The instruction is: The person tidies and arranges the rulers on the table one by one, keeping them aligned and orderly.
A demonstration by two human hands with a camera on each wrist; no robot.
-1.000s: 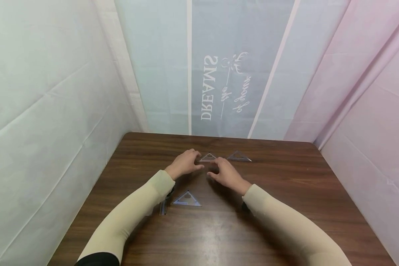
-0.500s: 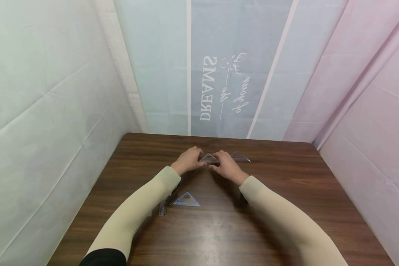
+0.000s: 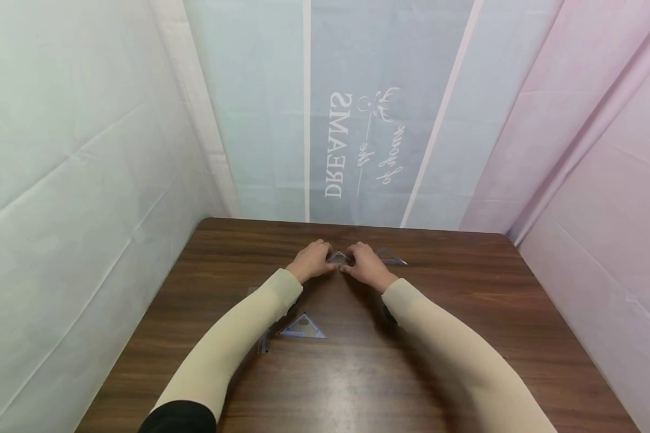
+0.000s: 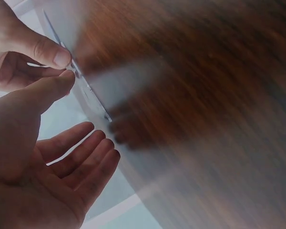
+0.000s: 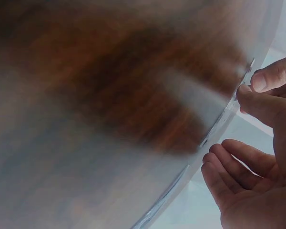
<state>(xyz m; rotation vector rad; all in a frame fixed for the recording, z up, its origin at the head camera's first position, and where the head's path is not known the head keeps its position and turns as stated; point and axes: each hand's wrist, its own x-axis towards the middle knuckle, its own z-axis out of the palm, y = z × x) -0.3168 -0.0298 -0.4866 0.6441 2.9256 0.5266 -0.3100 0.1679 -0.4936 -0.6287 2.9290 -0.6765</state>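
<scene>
A small clear set square [image 3: 339, 257] lies near the far side of the wooden table, between the two hands. My left hand [image 3: 313, 261] is at its left end, thumb along the near edge and fingers loosely extended beyond the end. At its right end my right hand [image 3: 369, 264] mirrors this, the two thumbs nearly meeting at the middle of the near edge. In the left wrist view, the set square [image 4: 93, 95] appears edge-on by the thumb tips. In the right wrist view, the fingers [image 5: 229, 167] are relaxed and apart from the thumb.
Another clear set square [image 3: 393, 260] lies just right of the right hand. Closer to me are a blue-marked set square [image 3: 302, 335] and a narrow clear strip [image 3: 263, 344], partly hidden by the left sleeve. A printed curtain [image 3: 271, 120] hangs behind the table [image 3: 439, 337].
Both hands have come inward around the middle set square, their thumbs now nearly together. The left forearm has shifted right. The other set squares have stayed in place.
</scene>
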